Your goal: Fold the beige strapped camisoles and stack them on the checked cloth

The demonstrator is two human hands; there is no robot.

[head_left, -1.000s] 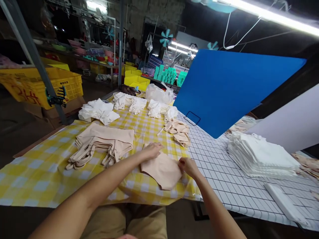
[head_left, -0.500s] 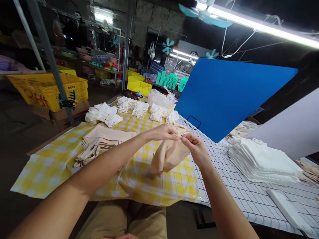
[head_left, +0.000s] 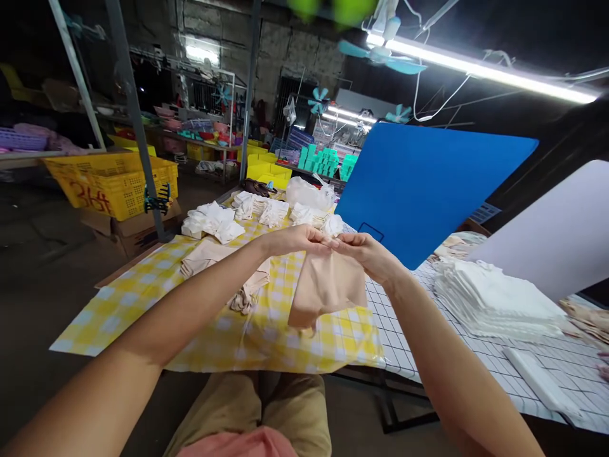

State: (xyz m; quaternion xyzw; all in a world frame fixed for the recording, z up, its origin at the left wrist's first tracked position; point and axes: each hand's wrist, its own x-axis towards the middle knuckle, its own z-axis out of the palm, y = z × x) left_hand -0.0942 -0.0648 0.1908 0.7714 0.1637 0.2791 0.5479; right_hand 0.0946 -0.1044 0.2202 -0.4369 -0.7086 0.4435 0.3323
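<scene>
Both of my hands meet over the yellow-and-white checked tablecloth (head_left: pixel 209 355), pinching the top edge of a beige cloth piece (head_left: pixel 328 285). My left hand (head_left: pixel 304 240) is closed on it from the left. Fingertips of my right hand (head_left: pixel 364 251) close on the same edge, almost touching the left ones. The cloth hangs down in front of me, its lower edge near the tablecloth; whether it touches cannot be told. To the left, partly behind my left forearm, lies a pile of beige cloth pieces (head_left: pixel 202 257).
Bundles of white cloth (head_left: pixel 273 212) and a clear plastic bag (head_left: pixel 309 193) lie at the back. A blue board (head_left: pixel 428 190) leans on the right. Beyond it sit a white cloth stack (head_left: pixel 499 301) and a white bar (head_left: pixel 540 381). A yellow crate (head_left: pixel 114 184) stands left, beside a metal post.
My hands have come closer together, moving slightly left and up. The beige cloth now hangs more spread out below them. The view has shifted a little.
</scene>
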